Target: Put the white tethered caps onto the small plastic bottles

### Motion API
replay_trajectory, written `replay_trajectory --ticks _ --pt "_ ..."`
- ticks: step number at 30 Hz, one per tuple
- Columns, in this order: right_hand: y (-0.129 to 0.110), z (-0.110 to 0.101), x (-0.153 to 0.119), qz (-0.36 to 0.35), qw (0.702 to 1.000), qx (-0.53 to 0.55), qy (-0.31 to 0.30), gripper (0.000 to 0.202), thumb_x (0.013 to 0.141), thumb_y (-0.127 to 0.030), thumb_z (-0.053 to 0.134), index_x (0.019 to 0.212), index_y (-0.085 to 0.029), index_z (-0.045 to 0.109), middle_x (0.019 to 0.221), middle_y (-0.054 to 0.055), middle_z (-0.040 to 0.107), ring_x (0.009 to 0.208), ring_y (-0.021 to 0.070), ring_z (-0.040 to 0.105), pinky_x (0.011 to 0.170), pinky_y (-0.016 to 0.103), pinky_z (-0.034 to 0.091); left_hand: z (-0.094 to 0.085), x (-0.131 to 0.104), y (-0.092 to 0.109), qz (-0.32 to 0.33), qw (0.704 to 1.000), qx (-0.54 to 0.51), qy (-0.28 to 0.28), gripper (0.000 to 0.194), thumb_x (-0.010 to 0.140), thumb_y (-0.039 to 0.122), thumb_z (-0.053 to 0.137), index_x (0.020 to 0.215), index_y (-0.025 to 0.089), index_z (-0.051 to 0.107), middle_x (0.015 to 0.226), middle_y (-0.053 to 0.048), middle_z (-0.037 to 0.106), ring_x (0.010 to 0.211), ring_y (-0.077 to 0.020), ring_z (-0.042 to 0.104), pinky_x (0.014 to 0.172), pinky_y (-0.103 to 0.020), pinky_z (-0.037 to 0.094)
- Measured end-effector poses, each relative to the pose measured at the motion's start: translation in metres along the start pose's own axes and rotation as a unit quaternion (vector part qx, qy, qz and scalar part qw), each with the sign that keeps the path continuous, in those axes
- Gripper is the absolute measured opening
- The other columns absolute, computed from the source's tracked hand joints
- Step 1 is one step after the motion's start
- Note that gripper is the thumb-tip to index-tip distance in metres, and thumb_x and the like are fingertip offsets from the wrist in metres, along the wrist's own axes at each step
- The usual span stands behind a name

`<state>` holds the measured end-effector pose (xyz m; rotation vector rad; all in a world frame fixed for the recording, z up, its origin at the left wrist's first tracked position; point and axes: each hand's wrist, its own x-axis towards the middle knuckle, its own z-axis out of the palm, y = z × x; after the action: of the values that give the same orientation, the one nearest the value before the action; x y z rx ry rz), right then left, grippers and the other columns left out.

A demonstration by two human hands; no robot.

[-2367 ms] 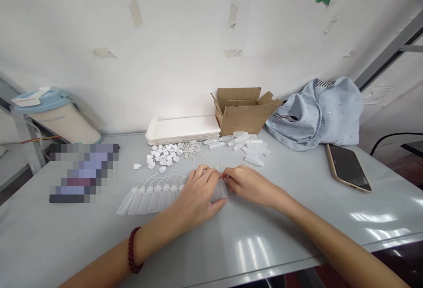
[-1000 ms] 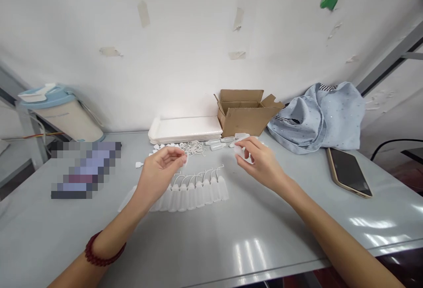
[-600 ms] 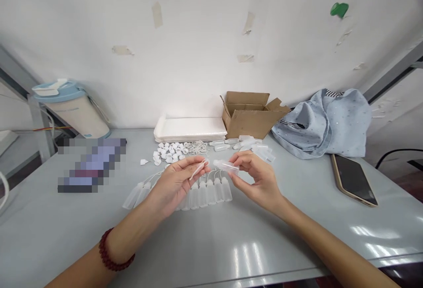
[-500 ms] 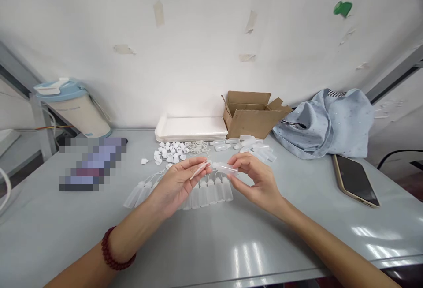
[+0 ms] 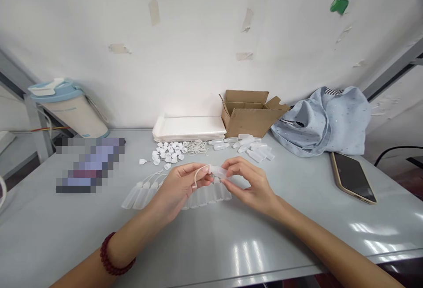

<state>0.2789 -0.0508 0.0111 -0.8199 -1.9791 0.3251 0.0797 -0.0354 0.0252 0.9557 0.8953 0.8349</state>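
My left hand [image 5: 176, 188] is closed, pinching a small white cap with a looped white string [image 5: 197, 175] hanging from it. Between the fingertips of my right hand [image 5: 253, 184] lies a small translucent plastic bottle [image 5: 219, 172], tilted, its neck end meeting the cap. My left fingers partly cover that joint, so I cannot tell how far the two fit together. Below my hands a row of similar capped bottles [image 5: 205, 198] with strings lies on the table, partly hidden by my left hand; more of them [image 5: 141, 196] show left of my wrist.
Behind my hands lie loose white caps [image 5: 169, 150], a heap of strings [image 5: 197, 147] and loose bottles [image 5: 259, 152]. Farther back are flat white packets [image 5: 191, 127] and an open cardboard box [image 5: 256, 122]. A tumbler [image 5: 76, 111], cloth bag [image 5: 320, 125] and phone [image 5: 353, 177] flank them.
The bottle in my right hand has moved left, up against the cap in my left fingers. The string loop now hangs in a wider curve. The view has shifted slightly.
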Motion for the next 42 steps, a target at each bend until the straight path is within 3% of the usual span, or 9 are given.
replay_trajectory --ticks 7,13,20,24,33,38,42 --pt "-0.001 0.000 0.000 -0.003 1.000 0.006 -0.012 0.010 0.082 -0.009 0.060 0.085 -0.017 0.054 0.087 0.008 0.063 0.075 0.0146 0.060 0.064 0.027 0.051 0.000 0.000 -0.002 0.014 0.997 0.051 0.058 0.021 0.076 0.040 0.072 0.082 0.020 0.068 0.071 0.002 0.063 0.069 -0.0098 0.059 0.072 -0.024 0.046" --pt "-0.003 0.002 -0.001 0.001 1.000 0.010 -0.024 0.009 0.083 -0.009 0.059 0.085 -0.017 0.054 0.086 0.009 0.063 0.074 0.0143 0.059 0.064 0.026 0.051 0.002 -0.002 -0.002 0.054 0.992 0.097 0.054 0.019 0.079 0.037 0.067 0.079 0.019 0.071 0.073 -0.001 0.065 0.070 -0.0131 0.060 0.071 -0.027 0.049" --pt "-0.004 0.002 -0.001 0.003 1.000 0.013 -0.024 0.010 0.083 -0.010 0.059 0.084 -0.018 0.053 0.084 0.006 0.061 0.072 0.0136 0.059 0.062 0.026 0.050 0.009 -0.008 0.002 0.145 0.960 0.228 0.077 0.018 0.082 0.035 0.062 0.078 0.022 0.073 0.068 0.001 0.065 0.063 -0.0116 0.058 0.064 -0.023 0.050" --pt "-0.004 0.002 -0.002 0.006 0.999 0.019 -0.028 0.011 0.084 -0.010 0.058 0.082 -0.018 0.051 0.081 0.005 0.059 0.073 0.0141 0.059 0.062 0.026 0.050 0.012 -0.009 0.001 0.176 0.947 0.253 0.087 0.015 0.080 0.033 0.064 0.079 0.022 0.074 0.073 0.001 0.065 0.062 -0.0110 0.058 0.061 -0.022 0.051" --pt "-0.004 0.002 -0.004 0.009 0.998 0.026 -0.048 0.009 0.085 -0.013 0.055 0.083 -0.020 0.051 0.080 0.004 0.059 0.073 0.0150 0.059 0.062 0.027 0.051 0.012 -0.010 0.002 0.165 0.936 0.300 0.077 0.029 0.086 0.037 0.054 0.068 0.020 0.068 0.069 -0.001 0.063 0.065 -0.0141 0.057 0.062 -0.024 0.048" --pt "-0.003 0.003 -0.005 0.017 0.998 0.018 -0.053 0.007 0.086 -0.014 0.053 0.085 -0.021 0.051 0.078 0.003 0.059 0.072 0.0149 0.060 0.064 0.028 0.052 0.011 -0.008 0.000 0.178 0.931 0.294 0.121 0.017 0.081 0.036 0.061 0.080 0.022 0.070 0.081 -0.002 0.066 0.074 -0.0173 0.059 0.066 -0.025 0.047" --pt "-0.004 0.004 -0.005 0.018 0.998 0.016 -0.053 0.008 0.086 -0.012 0.055 0.084 -0.020 0.051 0.077 0.003 0.059 0.074 0.0152 0.062 0.063 0.027 0.052 0.009 -0.008 -0.002 0.181 0.925 0.311 0.126 0.016 0.082 0.035 0.061 0.078 0.021 0.068 0.082 -0.002 0.067 0.077 -0.0179 0.059 0.071 -0.026 0.046"
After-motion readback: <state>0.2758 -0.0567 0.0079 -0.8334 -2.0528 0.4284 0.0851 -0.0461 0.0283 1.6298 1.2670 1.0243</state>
